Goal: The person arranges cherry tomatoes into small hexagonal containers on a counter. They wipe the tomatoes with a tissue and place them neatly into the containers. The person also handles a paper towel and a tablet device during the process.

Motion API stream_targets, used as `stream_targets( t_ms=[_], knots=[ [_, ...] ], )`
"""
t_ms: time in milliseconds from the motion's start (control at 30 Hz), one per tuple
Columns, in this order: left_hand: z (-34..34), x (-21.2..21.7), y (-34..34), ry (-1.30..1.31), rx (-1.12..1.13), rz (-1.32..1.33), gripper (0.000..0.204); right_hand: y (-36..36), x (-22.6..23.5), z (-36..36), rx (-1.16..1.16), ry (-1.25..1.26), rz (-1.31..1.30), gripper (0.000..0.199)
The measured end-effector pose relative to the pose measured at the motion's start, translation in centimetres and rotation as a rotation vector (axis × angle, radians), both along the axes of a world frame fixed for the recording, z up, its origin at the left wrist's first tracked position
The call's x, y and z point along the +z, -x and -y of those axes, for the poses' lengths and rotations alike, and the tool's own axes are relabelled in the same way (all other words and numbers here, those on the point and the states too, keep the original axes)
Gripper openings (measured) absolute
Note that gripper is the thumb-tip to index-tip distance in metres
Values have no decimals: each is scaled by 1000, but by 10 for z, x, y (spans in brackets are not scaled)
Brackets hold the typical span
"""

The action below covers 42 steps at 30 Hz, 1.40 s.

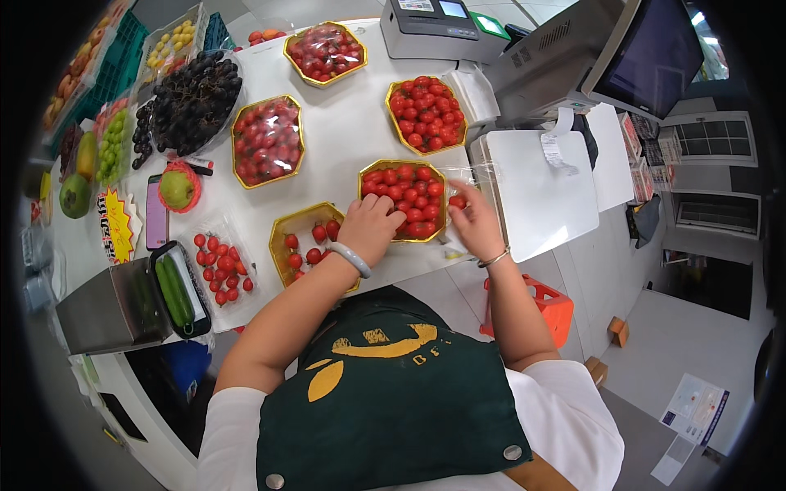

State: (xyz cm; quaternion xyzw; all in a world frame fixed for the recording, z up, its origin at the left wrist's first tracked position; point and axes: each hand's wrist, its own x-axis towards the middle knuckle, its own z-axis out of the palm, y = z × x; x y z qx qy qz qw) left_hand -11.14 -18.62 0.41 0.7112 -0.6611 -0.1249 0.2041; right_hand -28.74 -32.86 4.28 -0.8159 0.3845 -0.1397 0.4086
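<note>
A gold-rimmed tray of cherry tomatoes (409, 192) stands at the table's near edge. My left hand (370, 225) rests on its left side, fingers bent down onto the tomatoes; what the fingertips grip, if anything, is hidden. Just off the tray's right rim, my right hand (479, 225) pinches a single cherry tomato (457, 201) between thumb and fingers. Under my left wrist sits a partly filled gold tray (282, 233) with a few loose tomatoes. Farther left lies a clear plastic pack of cherry tomatoes (221, 266).
Three more gold trays (268, 141) of tomatoes stand farther back, two under clear film. A label printer (430, 29), a scale's white plate (540, 192) and a monitor (647, 57) border the right. Black grapes (195, 98), a phone (157, 213) and cucumbers (173, 290) are at left.
</note>
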Motion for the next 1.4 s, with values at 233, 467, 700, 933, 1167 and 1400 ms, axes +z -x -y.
stream_targets(
  t_ms=[233,467,700,933,1167,1400],
  knots=[
    [14,1,5,-32,-11,73,27,-5,-20,-16,102,290,-249,31],
    [-22,22,-27,-142,366,-1144,22,8,-2,-10,-217,-1301,510,29],
    [-88,28,-58,-104,670,-1530,22,-29,5,-67,62,-1049,187,28],
    [-125,-19,-63,-64,624,-1010,25,-82,-17,-128,388,-69,21,34],
    [-103,22,-53,21,467,-616,25,-47,0,-55,29,364,-474,48],
    [-25,21,-29,106,252,-416,24,-27,-34,-32,3,2,-161,42]
  ],
)
